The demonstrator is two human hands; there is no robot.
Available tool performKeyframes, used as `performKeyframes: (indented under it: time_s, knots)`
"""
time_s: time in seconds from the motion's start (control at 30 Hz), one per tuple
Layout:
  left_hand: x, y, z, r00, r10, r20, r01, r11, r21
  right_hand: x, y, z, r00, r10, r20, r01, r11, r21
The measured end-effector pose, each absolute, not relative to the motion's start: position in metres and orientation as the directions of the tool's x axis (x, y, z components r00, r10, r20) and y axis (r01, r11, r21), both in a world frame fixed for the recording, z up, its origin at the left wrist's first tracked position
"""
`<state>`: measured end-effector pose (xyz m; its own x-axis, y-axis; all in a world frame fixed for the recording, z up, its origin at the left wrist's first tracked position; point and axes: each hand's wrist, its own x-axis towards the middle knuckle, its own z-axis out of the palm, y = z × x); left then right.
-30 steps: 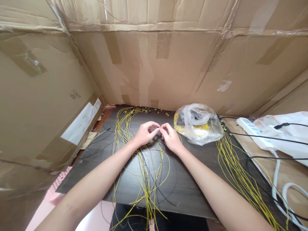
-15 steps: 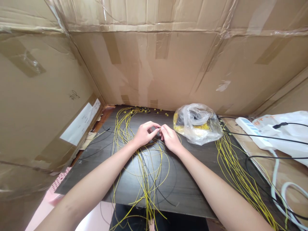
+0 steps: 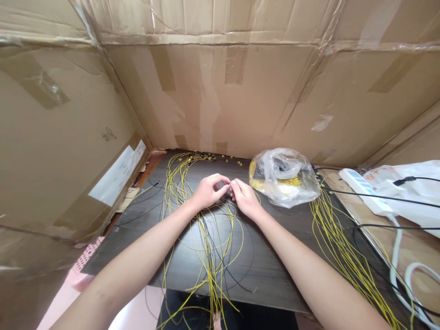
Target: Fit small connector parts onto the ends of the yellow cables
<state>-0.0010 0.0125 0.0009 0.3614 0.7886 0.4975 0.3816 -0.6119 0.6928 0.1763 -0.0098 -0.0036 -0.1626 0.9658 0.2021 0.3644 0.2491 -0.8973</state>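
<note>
My left hand (image 3: 208, 191) and my right hand (image 3: 243, 197) meet fingertip to fingertip above the middle of a dark table (image 3: 275, 256). Both are pinched closed on a tiny yellow piece (image 3: 228, 184) at the end of a thin wire. Under them lies a loose tangle of yellow and black wires (image 3: 213, 238) that runs off the table's near edge. What exactly each hand grips is too small to make out.
A clear plastic bag (image 3: 283, 176) with yellow parts sits right of the hands. More yellow wires (image 3: 338, 247) lie at the right, another bunch (image 3: 178, 178) at the back left. A white power strip (image 3: 360, 185) and white bag (image 3: 409, 183) are far right. Cardboard walls (image 3: 220, 91) enclose the table.
The hands stay together at the same spot; the fingers shift only slightly on the small piece. Nothing else has moved.
</note>
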Motion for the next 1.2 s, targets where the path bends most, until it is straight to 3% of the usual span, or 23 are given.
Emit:
performKeyframes:
  time_s: [0.23,1.2]
  knots:
    - [0.0,0.0144,0.0003,0.303,0.832,0.465,0.364,-0.552,0.75,0.1755,-0.0133,0.0016,-0.118,0.969,0.219,0.379,0.247,-0.892]
    - [-0.0018,0.0135,-0.001,0.356,0.773,0.526,0.369,-0.633,0.681,0.1762,-0.0108,-0.0022,-0.153,0.967,0.203,0.37,0.246,-0.896]
